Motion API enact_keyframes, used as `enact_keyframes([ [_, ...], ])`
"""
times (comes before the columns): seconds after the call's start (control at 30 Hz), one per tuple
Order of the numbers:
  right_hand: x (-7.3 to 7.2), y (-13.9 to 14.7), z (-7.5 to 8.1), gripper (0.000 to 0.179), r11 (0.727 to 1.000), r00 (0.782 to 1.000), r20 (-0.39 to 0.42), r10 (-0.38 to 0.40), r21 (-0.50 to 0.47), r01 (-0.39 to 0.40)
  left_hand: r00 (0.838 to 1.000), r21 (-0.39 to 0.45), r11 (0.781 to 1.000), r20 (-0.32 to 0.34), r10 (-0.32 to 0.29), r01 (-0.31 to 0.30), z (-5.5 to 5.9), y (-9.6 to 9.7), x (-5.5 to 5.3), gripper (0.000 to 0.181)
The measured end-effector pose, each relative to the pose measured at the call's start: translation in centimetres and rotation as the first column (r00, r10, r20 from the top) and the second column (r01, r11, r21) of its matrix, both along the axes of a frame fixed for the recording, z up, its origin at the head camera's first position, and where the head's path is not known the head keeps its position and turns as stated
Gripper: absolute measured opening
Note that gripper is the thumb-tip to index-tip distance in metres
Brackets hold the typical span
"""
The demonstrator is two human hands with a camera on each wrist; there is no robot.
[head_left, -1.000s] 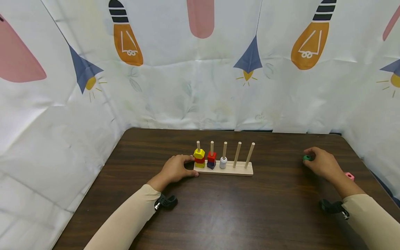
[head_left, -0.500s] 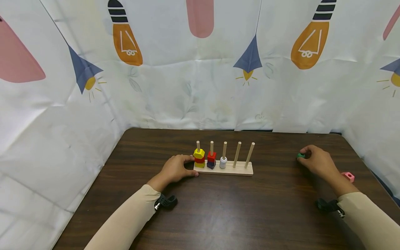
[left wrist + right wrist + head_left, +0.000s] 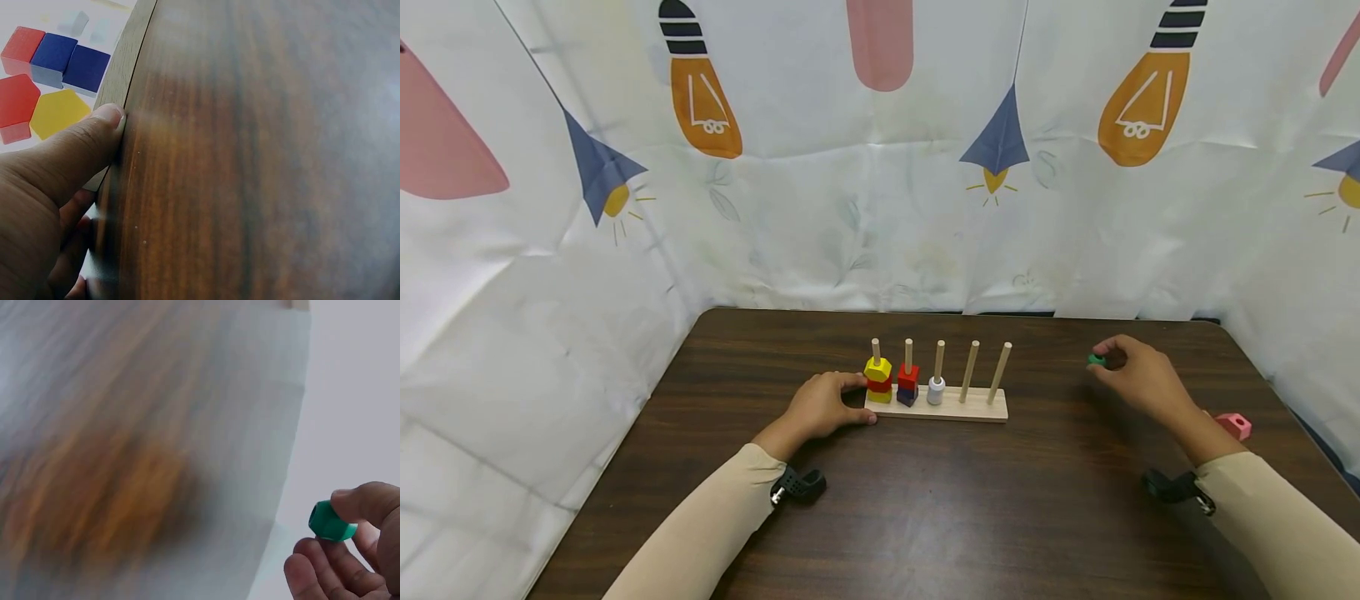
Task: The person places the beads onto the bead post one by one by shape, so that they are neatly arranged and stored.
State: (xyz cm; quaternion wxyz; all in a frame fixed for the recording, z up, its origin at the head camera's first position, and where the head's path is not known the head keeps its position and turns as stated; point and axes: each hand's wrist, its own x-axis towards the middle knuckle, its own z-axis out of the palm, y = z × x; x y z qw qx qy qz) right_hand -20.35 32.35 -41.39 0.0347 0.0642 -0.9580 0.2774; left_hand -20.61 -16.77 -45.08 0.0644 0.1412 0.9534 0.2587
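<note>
A light wooden peg board stands on the table with a row of upright pegs. My left hand grips its left end, the thumb along the front edge. Yellow and red beads are stacked on the leftmost peg. Beside them, a red bead sits over a dark blue bead, and a white bead is on the third peg. The two right pegs are bare. Off to the right, above the table, my right hand pinches a green bead with a hole through it.
A pink block with a hole lies at the table's right side, partly behind my right wrist. The dark brown table ends at a white printed curtain along the back and sides.
My right hand has moved left with the green bead, away from the pink block, which shows more now. The left hand and the peg board have stayed still.
</note>
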Motion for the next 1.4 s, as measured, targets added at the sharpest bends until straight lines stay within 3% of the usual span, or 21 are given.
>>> enact_keyframes([
  [0.73, 1.2, -5.0, 5.3, 0.036, 0.994, 0.994, -0.053, 0.095, -0.057, -0.098, 1.000, 0.003, 1.000, -0.002, -0.009, 0.009, 0.1, 0.0, 0.0, 0.066],
  [1.4, 2.2, -8.5, 8.6, 0.030, 0.983, 0.981, -0.141, 0.130, -0.111, -0.146, 1.000, -0.003, 1.000, -0.011, -0.010, 0.010, 0.4, -0.1, 0.1, 0.066],
])
